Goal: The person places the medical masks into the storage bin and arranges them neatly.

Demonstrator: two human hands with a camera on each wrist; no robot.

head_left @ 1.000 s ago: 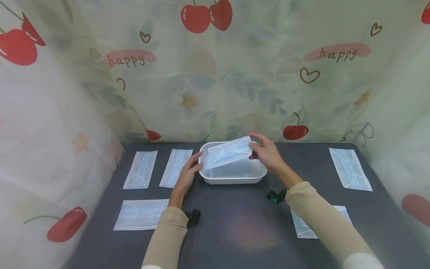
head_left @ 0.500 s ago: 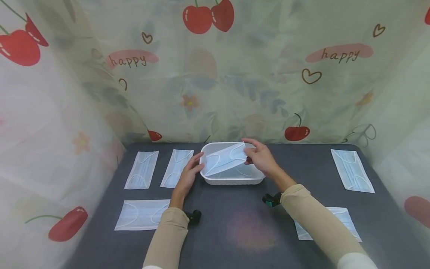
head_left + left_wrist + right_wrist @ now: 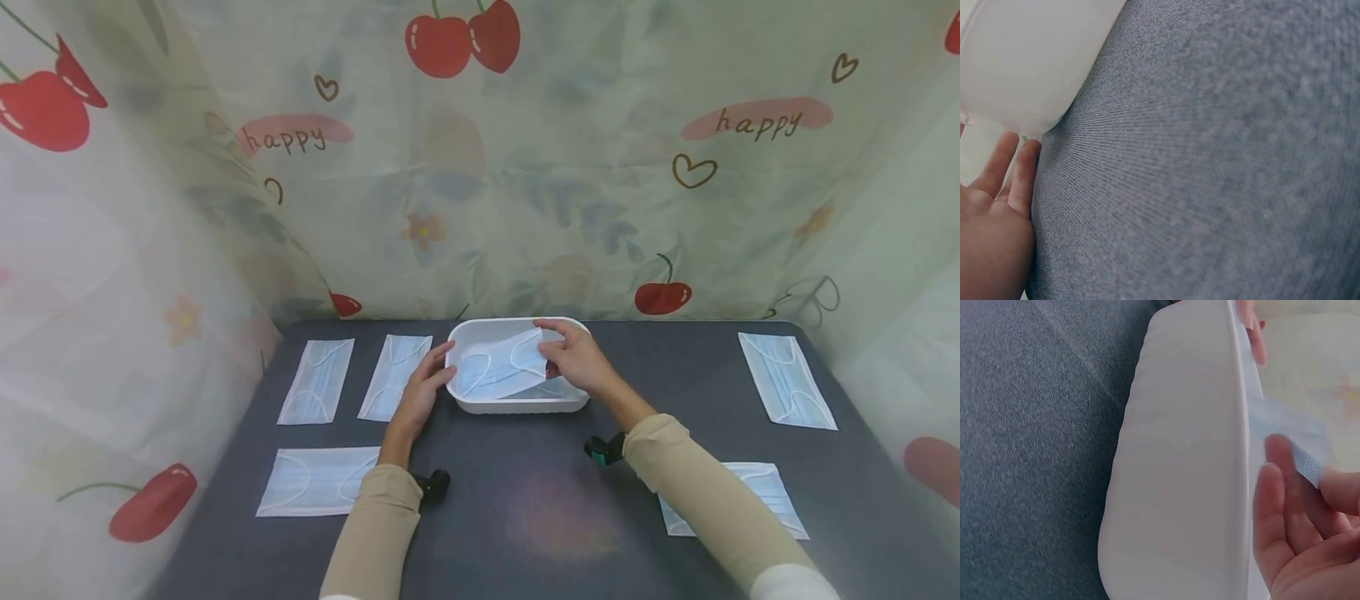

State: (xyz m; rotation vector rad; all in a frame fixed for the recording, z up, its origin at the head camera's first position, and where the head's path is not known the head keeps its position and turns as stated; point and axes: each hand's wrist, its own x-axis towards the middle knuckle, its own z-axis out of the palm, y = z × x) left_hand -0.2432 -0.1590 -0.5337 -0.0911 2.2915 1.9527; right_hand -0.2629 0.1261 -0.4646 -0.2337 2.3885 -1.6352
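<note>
A light blue face mask [image 3: 498,367] with white ear loops lies slanted within the white plastic tray [image 3: 517,407], its right end raised. My right hand [image 3: 581,358] pinches that end between thumb and fingers; the right wrist view shows the mask corner [image 3: 1310,447] in the grip. At the tray's left end is my left hand [image 3: 420,387], its fingers nearly straight and touching the rim. In the left wrist view, those fingers [image 3: 1022,178] reach up to the tray's wall [image 3: 1035,62]. Below the held mask, part of another mask shows on the tray's bottom.
On the dark grey table [image 3: 525,517], two masks stand lengthwise at the far left, one [image 3: 317,382] and another [image 3: 393,375]. A third mask [image 3: 315,482] lies crosswise nearer. To the right are a far mask [image 3: 787,382] and a nearer mask [image 3: 768,492] partly under my right sleeve.
My right hand has moved down and slightly left, lowering the mask deeper into the tray. The left hand stays at the tray's left end.
</note>
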